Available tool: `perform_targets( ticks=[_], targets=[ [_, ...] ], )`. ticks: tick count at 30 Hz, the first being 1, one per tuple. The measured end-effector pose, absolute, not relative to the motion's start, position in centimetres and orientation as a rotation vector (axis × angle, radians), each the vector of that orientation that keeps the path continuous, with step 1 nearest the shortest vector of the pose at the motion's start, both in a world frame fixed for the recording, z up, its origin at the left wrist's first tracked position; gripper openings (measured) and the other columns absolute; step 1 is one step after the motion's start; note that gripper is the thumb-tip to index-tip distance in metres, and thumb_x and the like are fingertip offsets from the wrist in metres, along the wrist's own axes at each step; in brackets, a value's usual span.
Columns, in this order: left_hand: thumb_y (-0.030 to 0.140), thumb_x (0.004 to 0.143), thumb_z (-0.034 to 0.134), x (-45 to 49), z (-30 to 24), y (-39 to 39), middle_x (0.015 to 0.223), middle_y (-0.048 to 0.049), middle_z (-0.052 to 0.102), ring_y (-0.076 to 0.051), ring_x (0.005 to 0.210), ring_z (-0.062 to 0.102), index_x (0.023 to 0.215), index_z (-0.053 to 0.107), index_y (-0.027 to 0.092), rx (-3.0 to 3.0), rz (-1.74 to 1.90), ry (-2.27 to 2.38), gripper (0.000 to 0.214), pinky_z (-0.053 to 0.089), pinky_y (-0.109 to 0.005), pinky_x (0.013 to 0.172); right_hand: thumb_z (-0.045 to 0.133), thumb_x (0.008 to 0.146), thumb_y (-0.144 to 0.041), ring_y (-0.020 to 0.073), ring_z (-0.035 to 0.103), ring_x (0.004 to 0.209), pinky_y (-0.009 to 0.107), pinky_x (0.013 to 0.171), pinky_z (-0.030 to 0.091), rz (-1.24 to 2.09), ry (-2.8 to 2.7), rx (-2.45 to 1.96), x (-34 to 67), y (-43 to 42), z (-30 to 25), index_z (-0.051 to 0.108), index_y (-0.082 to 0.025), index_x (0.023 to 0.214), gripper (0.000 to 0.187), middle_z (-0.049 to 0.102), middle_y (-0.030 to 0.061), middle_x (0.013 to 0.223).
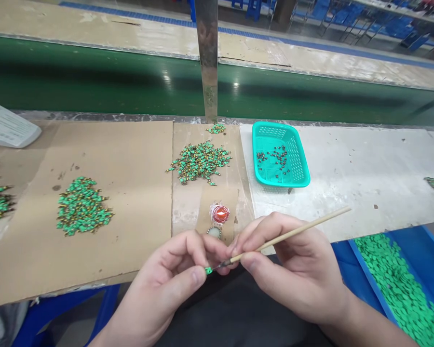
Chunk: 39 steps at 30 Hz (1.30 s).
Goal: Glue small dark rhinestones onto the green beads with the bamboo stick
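At lower centre of the frame, a small green piece (209, 270) is held just past the left thumb, with the dark tip of a thin brush (289, 235) set against it. The piece appears to be pinched between the thumb and forefinger of the left hand (162, 282), though part of it is hidden by the fingers. The bamboo handle of the brush is gripped pen-fashion by the right hand (285, 260), pressed between thumb and fingers near the tip, and its far end is angled up and to the right. Both hands are held low and close together, their fingers almost touching above a dark lap. Work this small is judged to go best with the hands braced against each other, the pinch kept light and the tip guided from the fingers alone.

Just above the hands, a red cap (220, 213) and a pale round cap (214, 232) lie on cardboard (130, 250). Further up at centre, a heap of green pieces (198, 161) is spread, and another heap (82, 206) lies to the left. A teal basket (280, 181) holding dark pieces (275, 158) stands right of centre. At lower right, green discs (401, 289) fill a blue tray (372, 274).
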<state>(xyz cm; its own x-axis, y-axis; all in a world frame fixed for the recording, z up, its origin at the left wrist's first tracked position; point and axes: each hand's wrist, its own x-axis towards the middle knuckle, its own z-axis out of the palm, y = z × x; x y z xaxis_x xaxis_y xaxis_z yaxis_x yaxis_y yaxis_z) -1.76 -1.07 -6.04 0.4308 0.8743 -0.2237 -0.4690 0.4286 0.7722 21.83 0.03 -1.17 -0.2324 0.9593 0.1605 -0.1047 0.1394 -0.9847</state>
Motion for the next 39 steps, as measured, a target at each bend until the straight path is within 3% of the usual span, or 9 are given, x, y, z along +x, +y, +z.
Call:
perform_targets(
  ticks=[12, 32, 37, 39],
  targets=[
    [0.042, 0.105, 0.096, -2.2, -5.9, -1.4, 0.119, -0.0078, 0.095, -0.027, 0.107, 0.088, 0.096, 0.089, 0.028, 0.683, 0.891, 0.699, 0.018, 0.067, -0.033, 0.098, 0.086, 0.103, -0.007, 0.0246, 0.090, 0.088, 0.037, 0.080, 0.073, 1.331, -1.362, -0.871, 21.9, -0.1, -1.2, 0.084, -0.025, 0.105, 0.018, 0.090, 0.0051, 0.096],
    [0.044, 0.101, 0.100, -1.8, -5.5, -1.2, 0.111, -0.0079, 0.095, -0.027, 0.101, 0.087, 0.091, 0.089, 0.027, 0.682, 0.904, 0.734, 0.023, 0.067, -0.031, 0.092, 0.085, 0.103, -0.008, 0.0248, 0.090, 0.085, 0.038, 0.079, 0.074, 1.359, -1.351, -0.870, 21.7, -0.1, -1.4, 0.082, -0.024, 0.104, 0.016, 0.090, 0.0058, 0.095],
    [0.049, 0.091, 0.108, -1.4, -5.1, -1.3, 0.102, -0.0075, 0.093, -0.026, 0.093, 0.085, 0.086, 0.088, 0.026, 0.617, 0.928, 0.828, 0.030, 0.069, -0.034, 0.090, 0.088, 0.107, -0.014, 0.0230, 0.087, 0.091, 0.039, 0.086, 0.074, 1.296, -1.263, -0.809, 22.6, 0.6, -1.4, 0.084, -0.026, 0.106, 0.013, 0.089, 0.0040, 0.098],
    [0.051, 0.086, 0.111, -1.5, -5.2, -1.3, 0.099, -0.0068, 0.093, -0.026, 0.091, 0.086, 0.082, 0.088, 0.026, 0.605, 0.936, 0.889, 0.034, 0.070, -0.034, 0.090, 0.092, 0.108, -0.021, 0.0207, 0.083, 0.084, 0.035, 0.079, 0.071, 1.147, -1.245, -0.836, 23.9, 1.5, -1.4, 0.084, -0.027, 0.105, 0.011, 0.086, 0.0024, 0.092]
  ],
)
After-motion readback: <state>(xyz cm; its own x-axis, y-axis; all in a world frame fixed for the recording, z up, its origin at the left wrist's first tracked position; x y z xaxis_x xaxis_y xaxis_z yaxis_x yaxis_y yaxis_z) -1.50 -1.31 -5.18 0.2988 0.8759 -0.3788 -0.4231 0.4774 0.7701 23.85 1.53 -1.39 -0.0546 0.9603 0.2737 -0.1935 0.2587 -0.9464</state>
